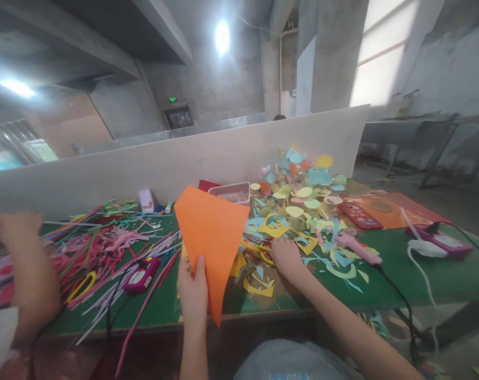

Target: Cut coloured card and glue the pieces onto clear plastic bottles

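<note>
A large orange sheet of paper stands upright in my left hand, the thumb in front and the fingers behind it. It tapers to a point near the table's front edge. My right hand is low over the paper scraps, its fingers curled at the yellow-handled scissors. The fingertips are partly hidden, but the hand looks closed on the handle. Around it lie yellow cut-out scraps and blue and pale-green offcuts.
A pile of paper circles stands behind, beside a pinkish tray. At right are a pink glue gun, a red phone and cables. Pipe cleaners and a purple device lie left, near another person's arm.
</note>
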Motion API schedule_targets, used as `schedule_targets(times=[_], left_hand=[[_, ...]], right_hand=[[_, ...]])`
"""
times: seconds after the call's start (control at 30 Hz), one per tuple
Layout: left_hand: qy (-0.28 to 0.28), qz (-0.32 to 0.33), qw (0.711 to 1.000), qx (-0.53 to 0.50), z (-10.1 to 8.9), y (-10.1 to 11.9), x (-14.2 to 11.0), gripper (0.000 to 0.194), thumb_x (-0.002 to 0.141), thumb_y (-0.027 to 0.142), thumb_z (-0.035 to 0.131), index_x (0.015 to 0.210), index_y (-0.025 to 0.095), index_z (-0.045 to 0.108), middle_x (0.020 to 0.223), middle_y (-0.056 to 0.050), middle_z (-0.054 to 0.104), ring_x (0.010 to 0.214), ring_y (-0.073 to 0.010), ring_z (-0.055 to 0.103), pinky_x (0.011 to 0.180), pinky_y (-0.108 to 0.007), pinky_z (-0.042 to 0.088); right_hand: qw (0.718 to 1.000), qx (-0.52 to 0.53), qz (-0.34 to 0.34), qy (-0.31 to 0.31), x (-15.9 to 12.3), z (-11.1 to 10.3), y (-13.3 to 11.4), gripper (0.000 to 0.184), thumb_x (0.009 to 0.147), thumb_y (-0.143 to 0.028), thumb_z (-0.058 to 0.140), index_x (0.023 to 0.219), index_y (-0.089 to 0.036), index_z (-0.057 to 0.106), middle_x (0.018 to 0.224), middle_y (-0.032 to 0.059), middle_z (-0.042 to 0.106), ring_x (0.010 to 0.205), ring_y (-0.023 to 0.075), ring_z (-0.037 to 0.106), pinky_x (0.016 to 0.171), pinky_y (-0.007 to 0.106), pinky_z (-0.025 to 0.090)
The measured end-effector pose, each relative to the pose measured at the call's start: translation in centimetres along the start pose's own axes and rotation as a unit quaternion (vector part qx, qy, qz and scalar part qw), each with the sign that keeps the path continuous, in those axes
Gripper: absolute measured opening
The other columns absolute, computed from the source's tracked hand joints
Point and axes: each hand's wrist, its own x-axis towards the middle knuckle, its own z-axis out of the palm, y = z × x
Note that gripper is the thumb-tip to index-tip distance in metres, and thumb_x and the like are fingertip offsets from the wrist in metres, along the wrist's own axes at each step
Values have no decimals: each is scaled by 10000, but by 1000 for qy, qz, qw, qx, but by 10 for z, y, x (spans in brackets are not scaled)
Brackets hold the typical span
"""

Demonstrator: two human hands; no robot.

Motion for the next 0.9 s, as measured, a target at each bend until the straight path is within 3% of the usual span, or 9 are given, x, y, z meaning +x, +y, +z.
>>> schedule_targets(times=[0.13,0.27,0.37,0.43,0.53,0.57,0.73,0.83,0.9], left_hand=[[-17,-22,999,-19,8,0,-6,320,783,456,630,973,202,584,965,-88,722,865,-236,696,764,-350,550],[10,-32,998,-62,6,-4,-4,329,781,451,642,984,197,593,982,-86,717,880,-227,690,791,-361,549],[28,-39,995,-83,4,-4,-2,338,787,445,646,1014,199,606,1055,-89,709,937,-222,680,827,-362,543],[33,-40,995,-86,3,-4,-2,345,789,443,650,1032,201,608,1076,-90,707,946,-218,679,832,-358,542],[28,-43,995,-82,1,-5,0,364,784,466,657,1030,203,604,1055,-87,713,922,-217,684,807,-351,545],[24,-42,996,-75,0,-6,1,368,782,474,657,1023,202,601,1038,-84,716,906,-217,687,794,-350,545],[32,34,999,19,-7,-3,4,345,795,498,627,964,200,587,942,-57,711,817,-204,677,735,-320,530],[36,84,994,53,-10,1,4,347,804,505,615,964,199,586,935,-46,697,807,-193,664,730,-298,512],[36,95,994,49,-11,3,4,360,809,507,614,994,200,587,960,-46,694,834,-190,663,744,-289,505]], right_hand=[[998,61,17,-4,-2,-12,0,237,918,-209,558,1052,-27,630,1066,282,675,1060,376,624,905,427,407],[980,188,36,-55,-5,-27,11,306,959,-422,468,939,-144,593,827,114,690,778,252,660,694,317,452],[953,290,26,-86,-9,-31,17,452,943,-599,382,842,-185,534,688,12,597,609,157,559,573,259,419],[903,414,7,-117,-13,-29,18,499,900,-682,381,766,-209,468,608,-39,481,529,118,456,528,248,389],[790,590,-3,-167,-19,-24,17,527,838,-749,403,704,-241,364,535,-88,312,440,94,320,455,249,328],[774,610,-1,-171,-21,-23,18,522,824,-745,436,699,-243,361,528,-92,299,431,92,308,442,248,312],[825,549,-3,-130,-41,-25,31,433,754,-604,668,743,-208,493,536,-81,392,477,90,367,455,230,304],[806,574,9,-147,-52,-24,37,437,760,-606,651,856,-199,527,578,-70,454,497,107,434,475,240,343],[804,582,-10,-123,-56,-21,38,432,753,-583,676,887,-207,511,678,-53,499,571,112,477,523,240,375]])
